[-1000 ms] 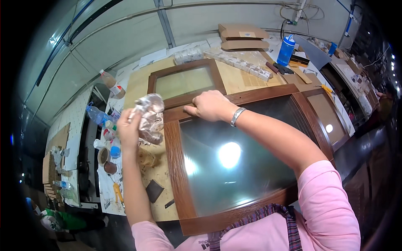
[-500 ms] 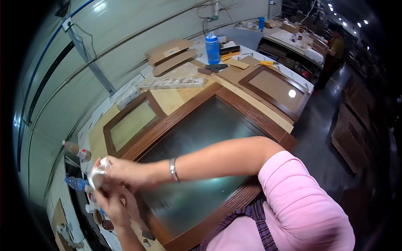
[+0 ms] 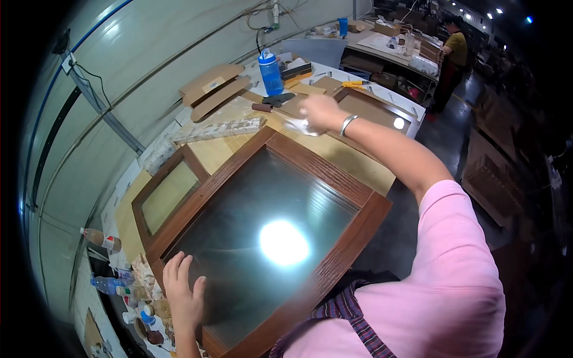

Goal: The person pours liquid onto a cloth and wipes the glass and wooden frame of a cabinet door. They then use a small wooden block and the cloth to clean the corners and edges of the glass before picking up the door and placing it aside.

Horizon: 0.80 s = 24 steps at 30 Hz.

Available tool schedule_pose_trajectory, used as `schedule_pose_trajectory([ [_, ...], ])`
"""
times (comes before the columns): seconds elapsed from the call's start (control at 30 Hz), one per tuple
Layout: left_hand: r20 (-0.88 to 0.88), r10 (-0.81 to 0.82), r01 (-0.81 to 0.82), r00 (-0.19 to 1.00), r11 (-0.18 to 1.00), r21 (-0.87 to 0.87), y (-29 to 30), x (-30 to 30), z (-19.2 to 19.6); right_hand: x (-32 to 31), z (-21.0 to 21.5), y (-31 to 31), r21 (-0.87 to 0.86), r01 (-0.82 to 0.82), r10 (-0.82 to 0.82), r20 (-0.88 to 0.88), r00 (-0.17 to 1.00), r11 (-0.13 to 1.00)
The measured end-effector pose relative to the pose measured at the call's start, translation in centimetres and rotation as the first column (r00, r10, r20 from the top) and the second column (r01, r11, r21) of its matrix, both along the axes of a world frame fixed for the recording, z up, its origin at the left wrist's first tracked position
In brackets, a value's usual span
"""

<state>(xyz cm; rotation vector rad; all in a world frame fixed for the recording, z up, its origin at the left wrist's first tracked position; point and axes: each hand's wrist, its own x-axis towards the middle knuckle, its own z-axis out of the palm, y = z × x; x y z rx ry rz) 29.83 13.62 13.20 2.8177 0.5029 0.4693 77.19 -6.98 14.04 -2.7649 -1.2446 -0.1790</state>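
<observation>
Head view: left hand (image 3: 184, 296) lies flat, fingers spread, on the brown wood-framed glass panel (image 3: 268, 238) at 7 o'clock. Right hand (image 3: 319, 112), at 12 o'clock, is clamped on a white crumpled cloth (image 3: 301, 125) over the surface (image 3: 352, 167).

Bare glass pane (image 3: 256, 221) open, blue bottle (image 3: 271, 73), cardboard pieces (image 3: 212, 89) crowding far bench

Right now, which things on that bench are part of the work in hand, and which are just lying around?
In use:
- large wood-framed glass panel, left hand flat on its near corner
- whitish cloth or paper, under the right hand beyond the far corner

Lying about:
- smaller frame
- blue bottle
- cardboard pieces
- bottles and small jars at the left edge
</observation>
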Motion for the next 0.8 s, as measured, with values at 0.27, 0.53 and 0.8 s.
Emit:
schedule_pose_trajectory([
  [0.27,0.156,0.076,-0.024,0.985,0.95,-0.311,0.3,-0.1,0.2,-12.0,4.4,5.3,0.888,0.068,0.797,-0.439,0.414,0.454],
  [0.53,0.341,0.118,0.142,0.933,0.749,-0.647,-4.6,1.5,2.7,-22.1,2.8,0.4,0.613,-0.692,0.923,-0.299,0.244,0.381],
  [0.8,-0.262,-0.473,0.487,0.841,0.873,-0.011,-8.4,1.5,4.7,-12.6,-0.2,-8.7,0.29,-0.276,0.367,-0.331,0.869,0.916],
])
